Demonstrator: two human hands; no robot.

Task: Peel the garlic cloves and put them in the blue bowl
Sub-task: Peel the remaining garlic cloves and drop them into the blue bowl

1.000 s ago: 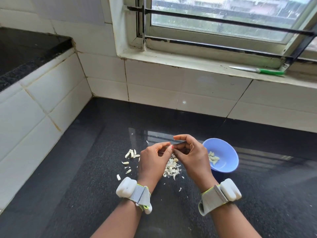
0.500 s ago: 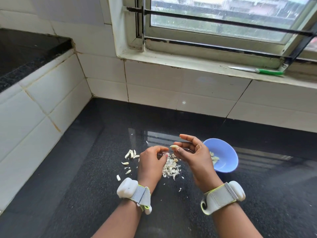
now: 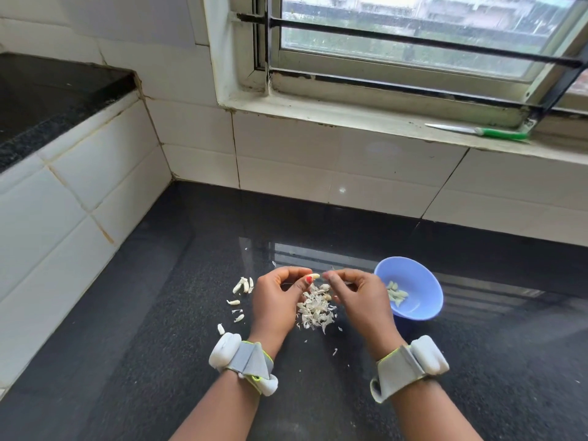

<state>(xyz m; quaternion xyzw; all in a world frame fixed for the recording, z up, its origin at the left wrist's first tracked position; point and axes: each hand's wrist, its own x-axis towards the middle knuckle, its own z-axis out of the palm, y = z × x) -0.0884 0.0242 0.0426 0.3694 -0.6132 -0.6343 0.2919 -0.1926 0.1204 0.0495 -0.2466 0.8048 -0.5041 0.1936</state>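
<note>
A pale garlic clove [image 3: 313, 276] is pinched between the thumb and fingertips of my left hand [image 3: 276, 302], just above the counter. The curled fingertips of my right hand [image 3: 359, 297] meet at the clove's right end and pinch at its skin. Below the hands lies a heap of papery garlic skins [image 3: 315, 310]. The blue bowl [image 3: 423, 278] stands to the right of my right hand, with several peeled cloves [image 3: 396, 292] inside. Loose unpeeled cloves [image 3: 243, 284] lie scattered to the left of my left hand.
The black stone counter [image 3: 159, 329] meets white tiled walls at the back and left. A green-handled knife [image 3: 486, 132] lies on the window sill at the upper right. Small skin flakes dot the counter near my wrists.
The clove has passed from my right hand's fingers to my left hand's fingertips. My right hand's fingers have curled in, and both hands have dropped slightly toward the skin heap.
</note>
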